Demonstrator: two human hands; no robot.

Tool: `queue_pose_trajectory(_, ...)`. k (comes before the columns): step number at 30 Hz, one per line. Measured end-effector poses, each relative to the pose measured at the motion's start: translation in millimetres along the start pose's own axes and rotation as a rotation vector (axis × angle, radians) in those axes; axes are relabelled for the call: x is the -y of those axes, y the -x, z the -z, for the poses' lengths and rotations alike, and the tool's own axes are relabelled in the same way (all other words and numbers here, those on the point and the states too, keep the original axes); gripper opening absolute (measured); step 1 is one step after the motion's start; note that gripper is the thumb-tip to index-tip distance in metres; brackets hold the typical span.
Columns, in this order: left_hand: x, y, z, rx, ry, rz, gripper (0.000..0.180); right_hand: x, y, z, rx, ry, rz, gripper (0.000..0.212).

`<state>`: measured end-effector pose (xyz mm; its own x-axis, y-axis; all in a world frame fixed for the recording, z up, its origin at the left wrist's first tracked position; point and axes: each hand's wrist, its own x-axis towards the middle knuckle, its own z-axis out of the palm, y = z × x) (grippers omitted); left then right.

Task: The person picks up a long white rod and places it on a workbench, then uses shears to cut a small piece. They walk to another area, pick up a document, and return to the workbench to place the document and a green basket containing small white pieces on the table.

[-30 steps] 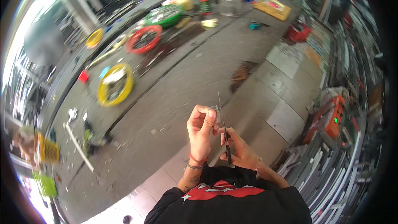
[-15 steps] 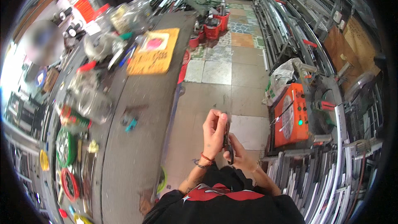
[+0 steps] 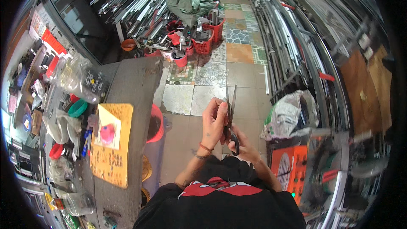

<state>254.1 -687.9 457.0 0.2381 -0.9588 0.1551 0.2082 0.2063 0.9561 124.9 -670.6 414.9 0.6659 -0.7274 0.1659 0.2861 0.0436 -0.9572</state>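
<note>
- Shifted since half a second ago: outlook, swung so that the yellow board with worn edges (image 3: 111, 165) sits lower; metal scissors with black loop handles (image 3: 230, 118), whose blades now stand apart in a narrow V, formerly hard to make out.
- Left hand (image 3: 215, 118): fingers curled in, thumb beside the blades; what, if anything, it pinches cannot be told.
- Right hand (image 3: 243, 143): fingers closed round the scissor handles, points upward, over the aisle.
- Hazard, likeliest: a nicked left thumb or fingertip, should the blades close while the hands sit so near.
- Hazard, second: a missed footing or jolted scissors, should eyes rest on the hands in a cramped aisle.
- Surface: long grey bench (image 3: 142, 89), left; bears the yellow board, a white paper sheet and round pink item (image 3: 107, 133), and a clear plastic jar (image 3: 82, 78).
- Floor: mixed patterned and plain tiles (image 3: 178, 133).
- Far end: heaped metal lengths (image 3: 140, 6), red plastic basket (image 3: 202, 44).
- Right side: racked long metal bars (image 3: 280, 29), white-and-green plastic sack (image 3: 292, 116), orange box-shaped machine (image 3: 299, 161).
</note>
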Motion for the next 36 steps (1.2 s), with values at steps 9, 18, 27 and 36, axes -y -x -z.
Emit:
queue_pose_trajectory(9,44,-262,51,-0.137,0.143,-0.05,0.021,-31,-256,114,0.061,-0.086,-0.035,0.061)
queue_pose_trajectory(18,44,-499,181,-0.444,0.165,-0.362,0.019,-76,-557,174,-0.219,-0.376,-0.038,0.056)
queue_pose_trajectory(27,130,-486,332,-1.364,0.079,-0.199,0.017,-264,-802,100,0.479,-0.101,-0.797,0.036)
queue_pose_trajectory(36,155,-480,450,-2.212,-0.145,-0.18,0.013,-312,-947,-76,1.237,0.135,-0.749,0.046)
